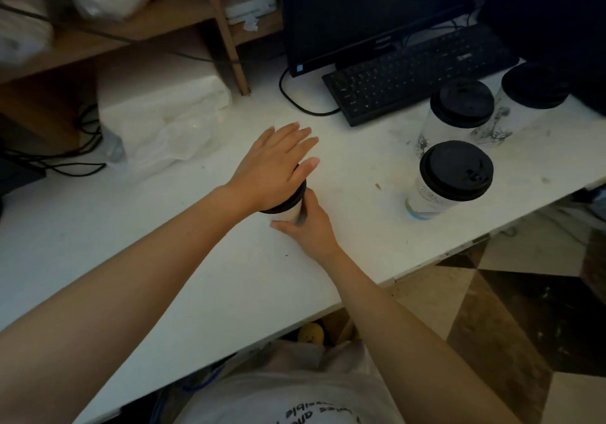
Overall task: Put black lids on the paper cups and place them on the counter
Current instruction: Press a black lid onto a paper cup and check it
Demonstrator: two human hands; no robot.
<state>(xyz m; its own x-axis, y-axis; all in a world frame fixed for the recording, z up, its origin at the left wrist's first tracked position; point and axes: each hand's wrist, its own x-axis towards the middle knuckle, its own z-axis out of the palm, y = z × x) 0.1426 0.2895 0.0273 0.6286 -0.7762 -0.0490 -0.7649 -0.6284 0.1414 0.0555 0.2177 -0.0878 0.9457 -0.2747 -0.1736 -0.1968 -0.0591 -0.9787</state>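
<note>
A white paper cup (289, 214) stands on the white counter (164, 259) near its middle. A black lid (296, 198) sits on the cup's rim. My left hand (273, 167) lies flat on top of the lid, fingers spread. My right hand (310, 225) wraps around the cup's lower side from the near right. Three other lidded cups stand at the right: one near the counter's front edge (454, 177), one behind it (460, 107), one at the far right (534, 90).
A black keyboard (419, 72) and a dark monitor (370, 7) stand at the back. Crumpled white plastic bags (164, 121) lie at the back left beside a wooden shelf (226, 33). The counter's front edge (410, 269) runs diagonally above a tiled floor.
</note>
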